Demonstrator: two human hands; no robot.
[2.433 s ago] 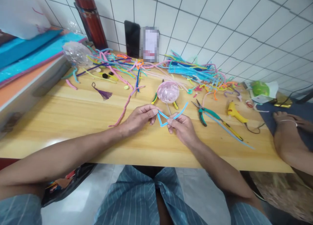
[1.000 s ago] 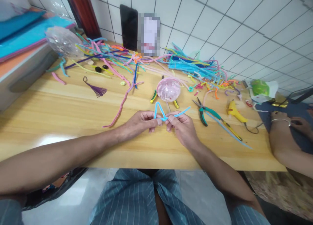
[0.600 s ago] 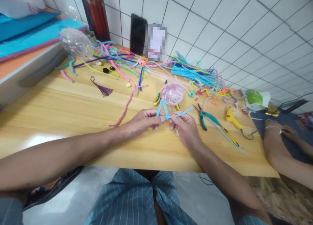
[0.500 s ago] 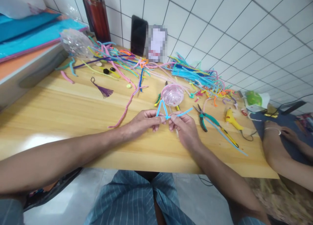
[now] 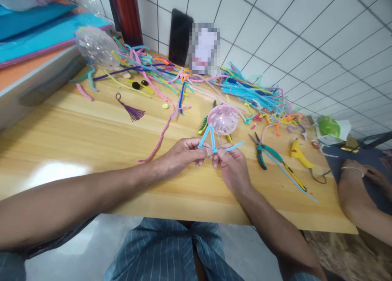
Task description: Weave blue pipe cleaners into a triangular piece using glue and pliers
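Near side, left hand [image 5: 180, 154], right hand [image 5: 231, 169]: pinching light-blue fuzzy pipe cleaner [image 5: 203, 137].
Risk: slack pinch may reopen bend.

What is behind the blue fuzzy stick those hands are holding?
A pink see-through ball sits behind the blue pipe cleaner. Yellow-green handles poke out under the ball; the rest of that tool is covered.

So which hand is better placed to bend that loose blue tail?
Probably the right hand: the blue pipe cleaner has its free tail above that hand's fingers, while the left hand pinches the folded triangle.
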